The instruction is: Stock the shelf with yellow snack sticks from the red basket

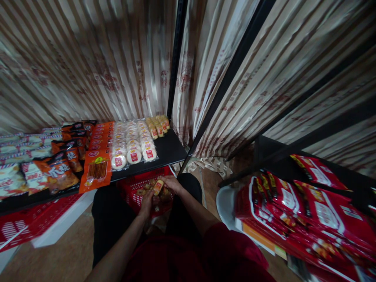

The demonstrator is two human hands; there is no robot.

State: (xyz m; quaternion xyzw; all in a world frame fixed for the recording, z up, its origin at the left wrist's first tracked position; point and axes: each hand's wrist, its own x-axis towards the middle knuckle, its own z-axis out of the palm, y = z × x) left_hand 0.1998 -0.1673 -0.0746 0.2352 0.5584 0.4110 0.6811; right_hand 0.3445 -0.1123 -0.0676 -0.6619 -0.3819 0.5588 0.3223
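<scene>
Both my hands reach into a red plastic basket [133, 188] on the floor under a low black shelf [169, 150]. My left hand [147, 203] is curled round small yellow-brown snack packets [158, 187], one of which sticks up between the hands. My right hand [172, 183] is closed over more packets in the basket. On the shelf above lie a row of similar yellow packets [158, 125], rows of round white cakes [133, 143], and flat orange snack bags [98, 158].
More snack bags [17, 164] fill the shelf's left part. A second red basket [26, 223] sits at the lower left. Stacked red packets [302, 211] cover the shelf at right. Striped curtains hang behind, with black rack posts [176, 58].
</scene>
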